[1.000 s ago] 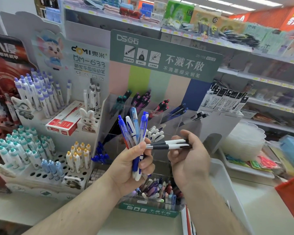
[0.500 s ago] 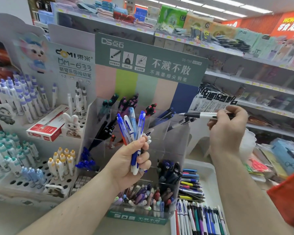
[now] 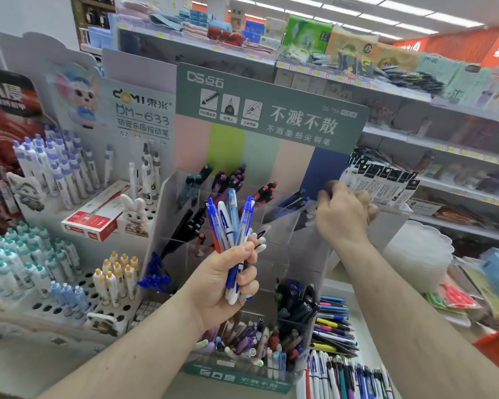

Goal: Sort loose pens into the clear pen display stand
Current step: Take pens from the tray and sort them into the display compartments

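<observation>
The left hand [image 3: 225, 279] grips a fanned bundle of blue-and-white click pens [image 3: 231, 226], fingers and thumb curled round the barrels, in front of the clear acrylic tiered pen display stand [image 3: 285, 243]. This grip and its place match the frame half a second earlier.

The right hand [image 3: 343, 214] now sits at the stand's upper right compartment, near the dark blue pens [image 3: 293, 200] slotted there. Half a second ago it was raised further right, pinching a black-and-white pen held level; that pen is no longer visible in the hand. The hand is motion-blurred with its back to the camera, so whether its fingers are together, apart or clamped on anything cannot be told.

Other compartments of the stand hold teal, purple, red and black pens. Its near bottom bin [image 3: 251, 345] holds mixed loose pens. To the near right, a white tray [image 3: 336, 286] carries multicoloured pens in rows. To the left stands a white perforated display [image 3: 49, 308] of capped teal, yellow and lavender pens, with a red-and-white box [image 3: 94, 216] on it.
</observation>
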### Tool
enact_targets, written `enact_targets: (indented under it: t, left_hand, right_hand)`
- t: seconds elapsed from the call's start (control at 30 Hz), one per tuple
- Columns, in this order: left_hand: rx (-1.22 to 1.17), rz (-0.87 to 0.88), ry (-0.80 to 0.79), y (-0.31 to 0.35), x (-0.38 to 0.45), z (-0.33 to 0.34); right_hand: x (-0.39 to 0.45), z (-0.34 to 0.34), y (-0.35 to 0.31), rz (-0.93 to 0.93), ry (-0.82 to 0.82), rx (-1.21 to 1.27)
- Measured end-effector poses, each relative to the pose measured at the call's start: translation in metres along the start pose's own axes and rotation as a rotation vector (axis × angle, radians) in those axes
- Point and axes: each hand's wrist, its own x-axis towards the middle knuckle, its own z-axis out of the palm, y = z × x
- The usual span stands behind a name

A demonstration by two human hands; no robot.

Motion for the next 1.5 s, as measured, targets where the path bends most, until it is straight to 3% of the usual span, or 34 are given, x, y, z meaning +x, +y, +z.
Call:
enact_targets:
  t: [0.3,0.5,0.63,0.73,0.8,0.83,0.93,1.03,1.1,1.27,1.5]
  left_hand:
    - [0.066,0.008,-0.028,0.005,-0.010,-0.008]
    - [0.131,0.004,-0.083,0.009,-0.019,-0.014]
    - [0.258,0.021,-0.029,0.010,-0.027,-0.012]
    - [0.432,0.044,0.026,0.009,-0.033,-0.011]
    - [0.524,0.053,0.066,0.009,-0.037,-0.013]
    - [0.551,0.056,0.078,0.008,-0.039,-0.014]
    - [0.600,0.054,0.095,0.009,-0.044,-0.017]
    - [0.648,0.037,0.097,0.010,-0.046,-0.018]
    - [0.668,0.027,0.124,0.011,-0.048,-0.018]
    - [0.668,0.008,0.157,0.014,-0.051,-0.020]
    - [0.661,-0.030,0.213,0.017,-0.053,-0.024]
  right_hand:
    - [0.000,0.008,0.010,-0.034,0.037,-0.156]
    - [-0.002,0.000,0.015,-0.084,-0.142,-0.211]
    - [-0.005,-0.009,0.013,-0.073,-0.201,-0.186]
    - [-0.019,-0.016,0.001,-0.060,0.043,-0.049]
    - [-0.039,-0.022,-0.014,-0.121,0.233,0.178]
    - [-0.052,-0.025,-0.023,-0.154,0.238,0.311]
    - [-0.093,-0.029,-0.055,-0.175,-0.016,0.505]
    - [-0.118,-0.021,-0.074,-0.145,-0.311,0.499]
    - [-0.125,-0.015,-0.082,-0.080,-0.384,0.490]
    - [-0.137,-0.003,-0.100,-0.038,-0.333,0.494]
    - [-0.145,0.007,-0.111,-0.176,-0.170,0.089]
